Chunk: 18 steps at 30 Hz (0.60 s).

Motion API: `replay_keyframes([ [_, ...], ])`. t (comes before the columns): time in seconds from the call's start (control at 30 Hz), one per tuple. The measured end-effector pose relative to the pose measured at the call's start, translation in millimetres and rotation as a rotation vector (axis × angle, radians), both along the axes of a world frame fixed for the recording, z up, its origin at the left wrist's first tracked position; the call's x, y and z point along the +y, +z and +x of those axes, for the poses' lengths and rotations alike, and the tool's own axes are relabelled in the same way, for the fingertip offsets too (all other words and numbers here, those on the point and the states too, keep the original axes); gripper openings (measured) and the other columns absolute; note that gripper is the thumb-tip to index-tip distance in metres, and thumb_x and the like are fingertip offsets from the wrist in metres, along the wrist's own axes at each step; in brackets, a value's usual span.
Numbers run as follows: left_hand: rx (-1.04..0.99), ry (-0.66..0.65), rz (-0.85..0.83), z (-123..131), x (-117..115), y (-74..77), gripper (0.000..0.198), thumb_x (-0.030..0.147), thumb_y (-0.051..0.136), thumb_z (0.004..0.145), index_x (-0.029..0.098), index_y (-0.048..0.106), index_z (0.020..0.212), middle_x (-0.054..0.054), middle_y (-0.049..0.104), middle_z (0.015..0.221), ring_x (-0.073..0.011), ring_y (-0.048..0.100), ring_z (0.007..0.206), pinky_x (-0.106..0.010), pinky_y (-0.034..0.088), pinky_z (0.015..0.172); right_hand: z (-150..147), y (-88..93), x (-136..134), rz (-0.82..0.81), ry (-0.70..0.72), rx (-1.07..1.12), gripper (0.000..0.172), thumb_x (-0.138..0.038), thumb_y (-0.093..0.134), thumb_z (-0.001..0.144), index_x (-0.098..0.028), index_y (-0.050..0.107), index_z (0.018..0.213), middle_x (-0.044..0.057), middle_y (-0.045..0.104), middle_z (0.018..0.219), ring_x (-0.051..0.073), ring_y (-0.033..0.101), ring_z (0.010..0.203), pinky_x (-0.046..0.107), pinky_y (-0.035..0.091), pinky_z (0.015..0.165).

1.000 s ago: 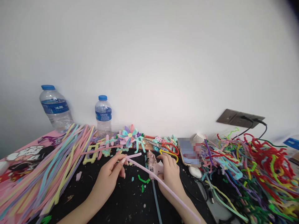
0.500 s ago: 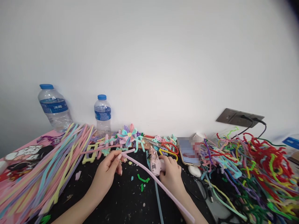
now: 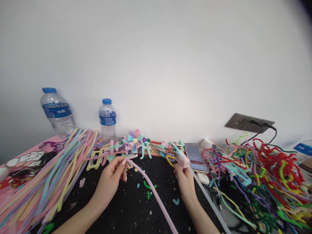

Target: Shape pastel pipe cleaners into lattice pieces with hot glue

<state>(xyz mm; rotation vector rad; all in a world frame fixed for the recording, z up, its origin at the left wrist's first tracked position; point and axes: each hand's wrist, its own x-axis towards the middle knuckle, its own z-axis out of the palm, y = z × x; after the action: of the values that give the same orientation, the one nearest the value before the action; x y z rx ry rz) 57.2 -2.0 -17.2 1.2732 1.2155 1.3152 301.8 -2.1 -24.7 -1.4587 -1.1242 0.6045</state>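
In the head view, a long pale pink pipe cleaner (image 3: pixel 156 196) with a fuzzy surface lies across the middle of the black worktop (image 3: pixel 126 208). It is bent sharply near its far end and runs back toward the near edge. The left hand (image 3: pixel 110 177) pinches it at that bend, thumb and forefinger pressed together on it. The right hand (image 3: pixel 186 182) is raised just beside the phone (image 3: pixel 197 157), its fingers curled around a small pink glue gun (image 3: pixel 182 160) that the hand mostly hides. A grey line trails from it toward the near right corner. At the back left edge, against the wall, stand two clear plastic bottles with blue caps, one large (image 3: pixel 57 112) and one small (image 3: pixel 107 118); how full they are cannot be told. Long pastel strands (image 3: pixel 60 169) cover the left side, and a tangled bright heap (image 3: pixel 263 182) fills the right. A pastel flower (image 3: pixel 133 141) sits at the back edge. Only the dark strip between the hands is open, dotted with green scraps (image 3: pixel 148 188).
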Motion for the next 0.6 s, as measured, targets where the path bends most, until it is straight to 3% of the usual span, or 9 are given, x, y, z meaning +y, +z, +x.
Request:
replay_keyframes([
  [0.13,0.044,0.012,-0.025,-2.0,0.0,0.5,0.023,0.042,0.045,0.085,0.020,0.051,0.080,0.003,0.051,0.071,-0.0106,0.049,0.048,-0.023,0.041,0.049,-1.5,1.6,-0.4,-0.064,0.020,0.066,0.032,-0.038,0.056,0.076,-0.020,0.045,0.053,-0.005,0.040,0.047,0.012,0.036,0.044,0.025,0.028,0.044],
  [0.43,0.076,0.087,-0.037,-6.2,0.5,-5.8,0.026,0.042,0.046,0.085,0.020,0.053,0.074,0.002,0.055,0.061,-0.0134,0.051,0.049,-0.024,0.043,0.050,-0.8,1.5,0.1,0.104,-0.049,0.149,0.033,-0.044,0.054,0.080,-0.017,0.049,0.062,-0.003,0.045,0.055,0.011,0.038,0.050,0.023,0.030,0.047],
  [0.6,0.103,0.116,-0.043,-6.5,0.1,-4.0,0.026,0.041,0.046,0.085,0.021,0.052,0.071,0.004,0.050,0.052,-0.0143,0.051,0.048,-0.024,0.043,0.050,-1.7,3.6,1.2,0.208,-0.097,0.223,0.030,-0.045,0.053,0.081,-0.017,0.051,0.070,-0.002,0.047,0.061,0.011,0.041,0.054,0.023,0.032,0.050],
])
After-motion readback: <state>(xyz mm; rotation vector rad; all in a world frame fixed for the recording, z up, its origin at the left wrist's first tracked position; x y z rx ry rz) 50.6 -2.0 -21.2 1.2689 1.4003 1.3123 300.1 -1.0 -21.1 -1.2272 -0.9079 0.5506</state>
